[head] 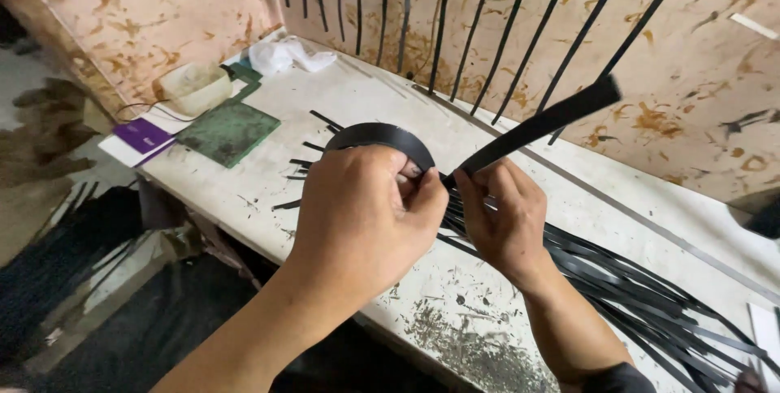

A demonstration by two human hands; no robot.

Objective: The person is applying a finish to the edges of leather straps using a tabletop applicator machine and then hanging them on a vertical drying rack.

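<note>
Black flat strip [540, 123] at frame centre, bent into a loop [382, 137] behind the left hand [361, 218], with its free end slanting up toward the upper right. Pinched where loop and free end meet, between the fingertips of both hands. Left hand clenched around the loop's near side, thumb and forefinger pressed on the strip. Right hand [504, 214] just beside it, fingers curled, thumb and forefinger nipping the same strip at the base of the slanting end. Both hands raised above the pale, stained worktable [349, 96].

Under and to the right of the hands, a loose sheaf of more black strips [642, 287], fanned across the tabletop toward the lower right corner. A few short black offcuts [313, 149] left of the loop. Fine dark shavings [471, 344] at the table's near edge, bottom centre.

Further out, toward the upper left: green mat [227, 129], purple booklet [140, 134], pale plastic tub [193, 86], crumpled white bag [288, 56]. Along the top of the frame, long black strips [443, 23] leaning against a stained pinkish wall [699, 68].
</note>
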